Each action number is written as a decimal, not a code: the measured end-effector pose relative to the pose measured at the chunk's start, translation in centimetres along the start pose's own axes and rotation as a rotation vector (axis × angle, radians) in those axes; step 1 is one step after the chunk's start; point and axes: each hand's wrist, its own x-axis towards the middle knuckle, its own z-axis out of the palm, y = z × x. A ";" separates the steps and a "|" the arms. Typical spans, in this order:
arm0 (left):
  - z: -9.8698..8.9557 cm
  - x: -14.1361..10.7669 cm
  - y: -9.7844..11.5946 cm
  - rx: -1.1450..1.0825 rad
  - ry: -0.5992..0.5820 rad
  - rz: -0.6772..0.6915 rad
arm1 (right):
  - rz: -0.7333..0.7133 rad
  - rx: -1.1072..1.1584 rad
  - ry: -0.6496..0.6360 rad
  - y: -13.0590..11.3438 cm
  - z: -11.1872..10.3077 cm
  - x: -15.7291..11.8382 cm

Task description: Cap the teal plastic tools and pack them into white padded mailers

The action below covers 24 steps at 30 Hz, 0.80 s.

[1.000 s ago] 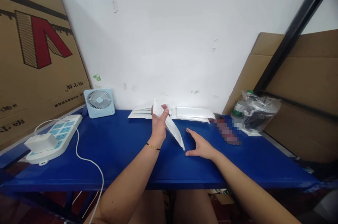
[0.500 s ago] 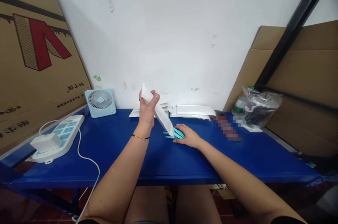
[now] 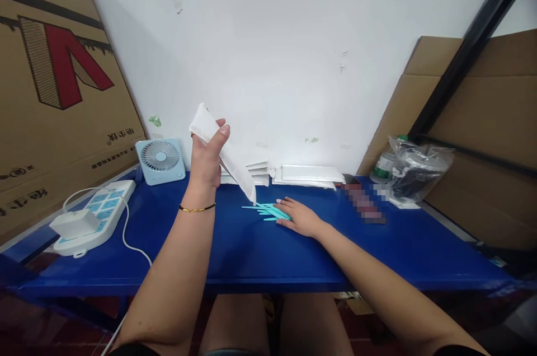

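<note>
My left hand [image 3: 207,157] is raised above the table, closed round a long white paper-like sleeve [image 3: 235,168]. The sleeve slants down to the right, its lower end just above a loose bunch of thin turquoise sticks [image 3: 268,211]. One stick lies apart from the others, pointing left near the sleeve's tip. My right hand [image 3: 300,218] lies palm down on the right ends of the sticks, fingers stretched out and thumb apart, covering part of them. What kind of sticks they are, I cannot tell.
White flat packets [image 3: 308,174] lie along the wall on the blue table [image 3: 243,261]. To the left are a small blue fan [image 3: 160,160] and a power strip [image 3: 98,216] with a cable. A bottle [image 3: 384,165] and a plastic bag [image 3: 419,171] stand right, near cardboard [image 3: 482,149].
My left hand has moved up and left with the white sleeve, drawing its lower end off the turquoise sticks. More of the sticks shows, fanned out. My right hand stays over them, its fingers flatter.
</note>
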 end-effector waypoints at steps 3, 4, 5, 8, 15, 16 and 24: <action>-0.8 0.6 -0.9 0.176 -0.049 0.034 | -0.046 0.030 -0.018 -0.4 0.2 0.0; -1.4 0.7 -1.7 0.264 -0.077 0.038 | -0.062 0.033 -0.026 -0.7 0.3 0.1; -2.0 0.7 -2.6 0.356 -0.107 0.030 | -0.075 0.034 -0.037 -0.9 0.3 0.1; -4.7 0.2 -6.1 0.565 -0.135 -0.082 | -0.092 0.046 -0.066 -1.3 -0.2 0.2; -8.3 -3.0 -12.8 0.628 -0.221 -0.348 | 0.123 0.139 0.157 2.6 -4.5 0.4; -7.9 -3.4 -13.4 0.618 -0.260 -0.322 | 0.163 0.151 0.131 3.2 -4.8 0.5; -2.8 -5.1 -17.4 0.994 -1.009 -0.346 | 0.199 0.285 -0.061 5.1 -2.9 2.8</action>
